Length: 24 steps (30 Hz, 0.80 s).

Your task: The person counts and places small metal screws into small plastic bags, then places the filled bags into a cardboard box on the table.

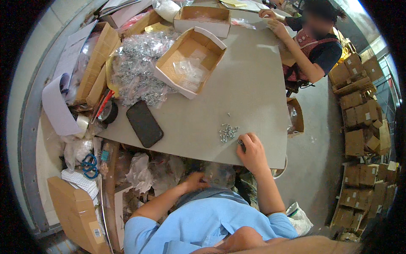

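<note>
My right hand (251, 150) rests on the grey table near its front edge, fingers curled in, with small metal screws at the fingertips. Just left of it lies a loose pile of silvery screws (228, 133), and one stray screw (229, 114) is a little farther off. Below the table edge, by my lap, is my left hand (195, 182). It is close to a clear plastic bag (220, 174); its fingertips are too hidden to show whether it grips anything. A black phone-like slab (144, 124) lies on the table to the left.
An open cardboard box (190, 63) holds small clear bags. Beside it is a heap of bagged metal parts (141, 63). Blue-handled scissors (90, 166) hang at the left. A co-worker (313, 46) sits at the far right corner. Stacked cartons (359, 110) line the right side.
</note>
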Each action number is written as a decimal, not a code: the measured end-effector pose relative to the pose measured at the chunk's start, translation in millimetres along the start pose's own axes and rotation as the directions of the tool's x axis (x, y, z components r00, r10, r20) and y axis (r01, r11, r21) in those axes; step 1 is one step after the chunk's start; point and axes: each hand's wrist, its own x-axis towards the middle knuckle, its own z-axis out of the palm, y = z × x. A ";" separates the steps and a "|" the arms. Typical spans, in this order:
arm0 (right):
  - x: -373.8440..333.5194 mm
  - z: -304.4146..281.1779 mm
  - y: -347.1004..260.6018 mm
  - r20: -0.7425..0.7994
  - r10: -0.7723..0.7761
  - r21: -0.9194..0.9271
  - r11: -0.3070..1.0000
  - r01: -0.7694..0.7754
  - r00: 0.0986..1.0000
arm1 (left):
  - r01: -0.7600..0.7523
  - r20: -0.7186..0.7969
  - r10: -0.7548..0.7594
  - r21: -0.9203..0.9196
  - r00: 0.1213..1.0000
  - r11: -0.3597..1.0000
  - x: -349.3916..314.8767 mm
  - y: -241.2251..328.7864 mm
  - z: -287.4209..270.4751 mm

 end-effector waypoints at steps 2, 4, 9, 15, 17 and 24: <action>-4.5 0.0 -1.1 0.015 0.002 0.000 1.000 -0.002 1.000 | -0.102 0.070 0.102 0.002 0.992 0.995 5.1 4.1 11.8; -10.4 -0.7 -2.3 0.032 0.024 0.003 1.000 -0.024 0.999 | -0.037 0.074 0.036 0.001 0.997 0.999 6.1 24.6 15.7; -17.6 -12.6 -14.1 0.251 -0.034 0.129 0.992 0.001 0.967 | 0.085 0.106 -0.085 0.009 0.991 0.996 10.2 61.1 18.2; 14.5 -18.3 0.0 0.203 0.080 0.216 0.968 -0.124 0.976 | -0.036 0.105 0.029 0.068 0.994 0.997 28.8 29.3 36.4; 28.7 -14.6 3.8 0.024 -0.013 0.133 0.991 0.010 1.000 | -0.177 -0.061 0.186 0.136 0.981 0.975 26.1 24.7 42.5; 41.1 -5.5 18.5 0.115 -0.117 0.139 0.985 0.100 0.987 | 0.001 0.133 -0.010 0.066 0.991 0.998 28.0 40.8 31.0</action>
